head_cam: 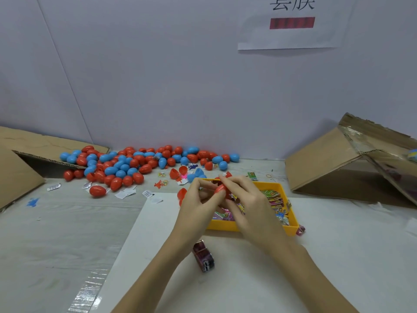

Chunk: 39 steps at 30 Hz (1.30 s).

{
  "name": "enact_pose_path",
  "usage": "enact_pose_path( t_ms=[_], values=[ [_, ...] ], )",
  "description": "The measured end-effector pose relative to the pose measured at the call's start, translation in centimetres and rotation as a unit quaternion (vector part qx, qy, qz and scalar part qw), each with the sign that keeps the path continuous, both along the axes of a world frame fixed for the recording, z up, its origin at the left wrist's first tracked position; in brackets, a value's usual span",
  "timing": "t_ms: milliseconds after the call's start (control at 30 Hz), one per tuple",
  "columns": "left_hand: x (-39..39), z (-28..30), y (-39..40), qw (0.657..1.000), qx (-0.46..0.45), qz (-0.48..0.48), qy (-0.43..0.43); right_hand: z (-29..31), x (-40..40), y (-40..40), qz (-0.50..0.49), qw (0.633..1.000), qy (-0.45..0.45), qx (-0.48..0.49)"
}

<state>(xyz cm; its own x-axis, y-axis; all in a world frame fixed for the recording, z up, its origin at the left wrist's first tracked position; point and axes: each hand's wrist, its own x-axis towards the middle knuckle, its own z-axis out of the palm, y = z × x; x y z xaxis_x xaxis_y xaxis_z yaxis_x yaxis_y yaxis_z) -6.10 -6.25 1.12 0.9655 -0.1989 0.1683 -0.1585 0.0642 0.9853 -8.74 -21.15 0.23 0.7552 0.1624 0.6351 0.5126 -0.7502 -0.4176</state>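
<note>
The small red plastic egg capsule (221, 189) sits just above the shallow yellow plastic tray (222, 226), pinched between the curled fingertips of the left hand (198, 202) and the right hand (252, 206). Whether its halves are fully snapped together I can't tell. Judging by the heap of closed red and blue plastic eggs (126, 163) by the wall, much is done. Open shell halves (174, 173) and the tray's many colourful packets suggest plenty remains.

Left grip (198, 201) and right grip (252, 206) bare, forearms bare too; fingernails seem short, though blurred.
</note>
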Motion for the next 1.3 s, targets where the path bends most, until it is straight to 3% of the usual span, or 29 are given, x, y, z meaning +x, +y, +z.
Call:
enact_pose_path(
  t_ms=[67,200,300,467,600,967,1133,1200,1300],
  values=[
    [0.2,0.3,0.3,0.999,-0.034,-0.003,0.008,0.3,0.2,-0.6,0.006,0.999,0.025,0.039],
    [0.6,0.4,0.8,0.999,0.0,0.023,-0.025,0.0,0.6,-2.8,-0.151,0.987,0.025,0.045],
    [0.6,0.2,0.7,0.999,0.014,0.042,-0.012,-0.8,0.9,-3.6,-0.224,0.969,0.095,0.039],
    [0.7,0.0,0.7,0.997,0.03,0.062,-0.025,-1.1,1.3,-3.7,-0.252,0.94,0.223,0.061],
    [0.8,-0.4,0.8,0.996,0.044,0.073,-0.036,-1.0,1.5,-3.8,-0.254,0.928,0.261,0.072],
    [0.7,0.0,0.9,1.0,0.029,0.009,-0.003,-1.0,1.3,-3.8,-0.235,0.949,0.169,0.126],
    [0.6,-0.4,0.7,0.994,0.09,0.014,-0.056,-0.7,1.0,-3.5,-0.23,0.957,0.131,0.12],
    [0.6,-0.7,0.5,0.989,0.116,0.021,-0.084,-0.3,0.9,-3.4,-0.209,0.958,0.102,0.17],
    [0.5,-0.8,0.2,0.985,0.138,0.025,-0.099,0.2,0.7,-2.9,-0.141,0.932,0.128,0.308]
  ],
)
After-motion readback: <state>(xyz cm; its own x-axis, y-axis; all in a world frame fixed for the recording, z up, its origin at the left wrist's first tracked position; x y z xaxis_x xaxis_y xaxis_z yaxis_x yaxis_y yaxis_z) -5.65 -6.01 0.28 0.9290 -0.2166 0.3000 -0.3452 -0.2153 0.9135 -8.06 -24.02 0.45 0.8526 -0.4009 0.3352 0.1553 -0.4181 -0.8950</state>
